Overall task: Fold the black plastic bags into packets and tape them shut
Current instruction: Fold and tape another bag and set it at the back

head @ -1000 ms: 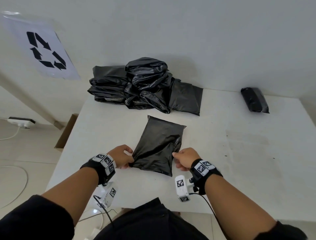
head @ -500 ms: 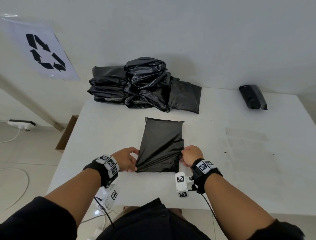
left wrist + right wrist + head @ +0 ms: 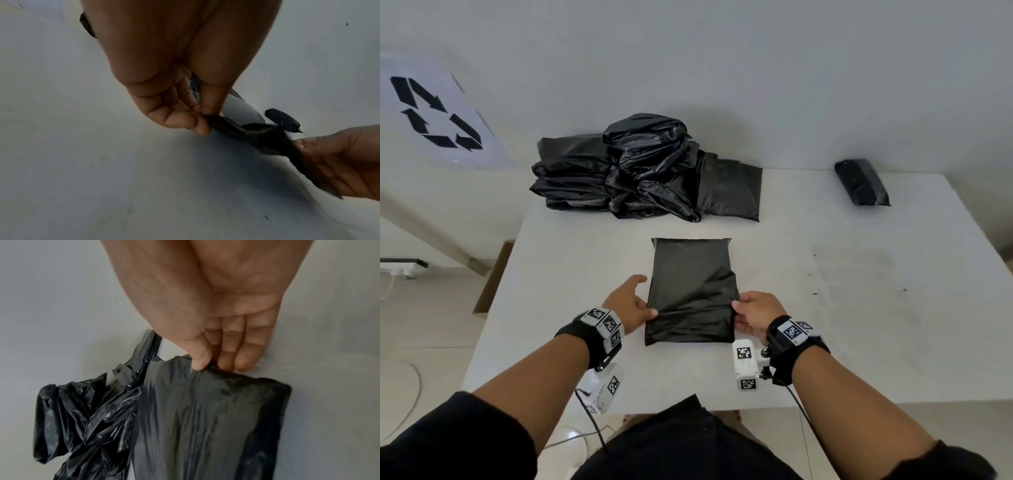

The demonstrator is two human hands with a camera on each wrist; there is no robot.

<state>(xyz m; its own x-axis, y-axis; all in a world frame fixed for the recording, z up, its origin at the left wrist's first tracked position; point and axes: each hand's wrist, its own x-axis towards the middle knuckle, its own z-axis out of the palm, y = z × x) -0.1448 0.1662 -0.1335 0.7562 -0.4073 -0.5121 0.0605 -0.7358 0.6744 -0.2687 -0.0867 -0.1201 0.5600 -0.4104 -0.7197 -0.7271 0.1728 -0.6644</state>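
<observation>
— Why do we have both hands on the black bag (image 3: 692, 291) down near the table's (image 3: 859, 342) front edge?

— We're pinching its two side edges, we think to pull it flat and square before the first fold. Our left hand (image 3: 627, 305) has thumb and fingers nipped on the left edge, our right hand (image 3: 754, 314) thumb and curled fingers on the right (the wrist views show both pinches plainly).

— And the bag itself?

— Flat on the table, long side running away from us, roughly midway between the side edges.

— Farther back?

— A pile of black bags (image 3: 640, 174) sits at the back edge, left of middle, probably our stock. One finished packet (image 3: 862, 186) lies toward the back right corner, well apart. Beyond are a pale wall and a recycling sign (image 3: 436, 114) on the left; no tape is visible.
</observation>
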